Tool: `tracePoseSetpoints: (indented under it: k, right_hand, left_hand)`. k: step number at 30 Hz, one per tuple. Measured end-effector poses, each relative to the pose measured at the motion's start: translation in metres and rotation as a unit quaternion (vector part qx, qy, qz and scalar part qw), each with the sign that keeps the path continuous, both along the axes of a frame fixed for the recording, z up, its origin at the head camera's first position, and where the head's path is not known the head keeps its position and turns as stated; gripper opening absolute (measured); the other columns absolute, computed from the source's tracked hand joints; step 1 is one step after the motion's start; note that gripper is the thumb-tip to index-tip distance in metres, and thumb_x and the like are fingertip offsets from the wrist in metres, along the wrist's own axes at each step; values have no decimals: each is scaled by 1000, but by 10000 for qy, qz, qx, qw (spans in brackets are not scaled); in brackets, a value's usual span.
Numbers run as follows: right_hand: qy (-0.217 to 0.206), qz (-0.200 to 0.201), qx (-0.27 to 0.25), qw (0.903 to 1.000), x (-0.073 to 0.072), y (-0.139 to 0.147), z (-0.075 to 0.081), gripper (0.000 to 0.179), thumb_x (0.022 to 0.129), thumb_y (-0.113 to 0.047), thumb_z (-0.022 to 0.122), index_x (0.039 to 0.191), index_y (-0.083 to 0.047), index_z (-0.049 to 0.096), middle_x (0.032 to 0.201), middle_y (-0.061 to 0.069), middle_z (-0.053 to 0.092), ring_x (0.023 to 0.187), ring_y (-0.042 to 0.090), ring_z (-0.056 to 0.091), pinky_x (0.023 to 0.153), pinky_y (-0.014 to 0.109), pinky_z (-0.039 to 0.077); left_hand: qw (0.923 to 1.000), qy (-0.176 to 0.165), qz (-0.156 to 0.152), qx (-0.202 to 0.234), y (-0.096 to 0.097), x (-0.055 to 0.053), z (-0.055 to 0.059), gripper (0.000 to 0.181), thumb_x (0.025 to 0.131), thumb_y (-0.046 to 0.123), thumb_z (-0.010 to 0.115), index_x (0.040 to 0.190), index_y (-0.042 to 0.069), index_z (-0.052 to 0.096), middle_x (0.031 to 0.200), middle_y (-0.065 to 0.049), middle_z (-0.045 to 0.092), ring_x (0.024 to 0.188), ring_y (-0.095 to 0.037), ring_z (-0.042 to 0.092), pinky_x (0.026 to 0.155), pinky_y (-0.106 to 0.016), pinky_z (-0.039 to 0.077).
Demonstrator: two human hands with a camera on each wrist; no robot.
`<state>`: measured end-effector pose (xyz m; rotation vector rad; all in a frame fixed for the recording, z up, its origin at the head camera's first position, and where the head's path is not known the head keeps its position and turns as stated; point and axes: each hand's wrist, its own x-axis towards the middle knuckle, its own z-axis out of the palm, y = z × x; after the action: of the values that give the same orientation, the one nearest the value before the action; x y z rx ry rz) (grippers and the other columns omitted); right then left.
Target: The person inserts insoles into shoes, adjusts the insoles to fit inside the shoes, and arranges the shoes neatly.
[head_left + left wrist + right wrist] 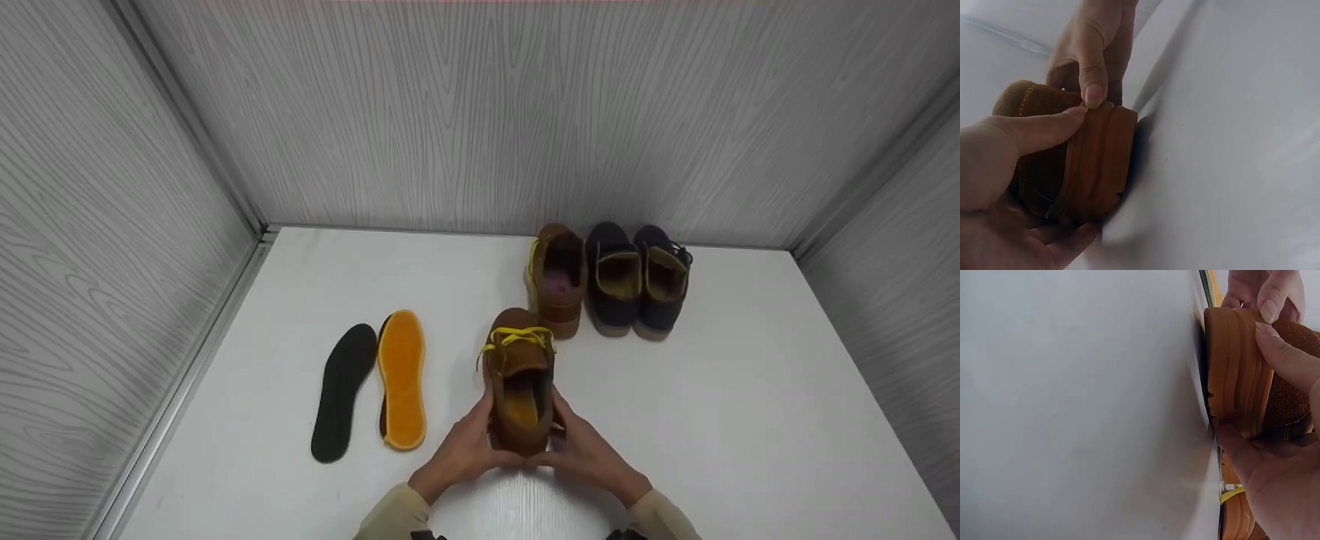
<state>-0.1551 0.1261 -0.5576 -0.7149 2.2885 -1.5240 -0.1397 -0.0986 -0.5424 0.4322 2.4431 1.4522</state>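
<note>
A brown shoe (519, 352) with yellow laces points away from me, its heel toward the front of the white table. My left hand (469, 444) grips its left side, thumb at the back of the heel. On the other side my right hand (589, 450) holds it the same way, and the two thumbs meet at the heel. Both wrist views show the ridged tan sole (1100, 163) close to the table; whether it touches is hard to tell. Inside the shoe a yellow-orange lining or insole (520, 401) shows.
Behind stands another brown shoe (568, 311), beside a dark shoe (613, 311) and its dark mate (660, 311) near the back wall. To the left lie a black insole (343, 394) and an orange insole (403, 379) overlapping a dark one. Grey wood-grain walls (450, 112) enclose the table.
</note>
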Motion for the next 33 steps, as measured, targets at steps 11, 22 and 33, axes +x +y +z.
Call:
tracePoseSetpoints:
  k: [11,22,33]
  right_hand:
    - [420,85,-521,9977,-23,-22,44,105,80,-10,78,153,-10,3,156,13,17,136,31,31,103,49,32]
    - [86,-24,-628,9980,-89,-47,60,102,79,-4,77,154,-13,8,155,15,19,137,37,26,103,54,30]
    - [83,-329,-230,9992,-117,-63,52,108,79,-10,78,154,-21,1,158,9,13,138,34,25,106,50,27]
  left_hand:
    - [9995,252,-148,-113,-12,-38,25,118,71,37,84,149,43,-5,155,10,20,136,-12,30,109,-44,23]
    - [9965,666,-461,225,-31,-111,39,120,72,24,84,152,24,-4,157,-2,13,137,-18,26,111,-44,16]
    - [9937,769,-531,621,-35,-137,46,127,68,-2,78,148,9,-20,157,-14,-12,142,-28,9,112,-50,8]
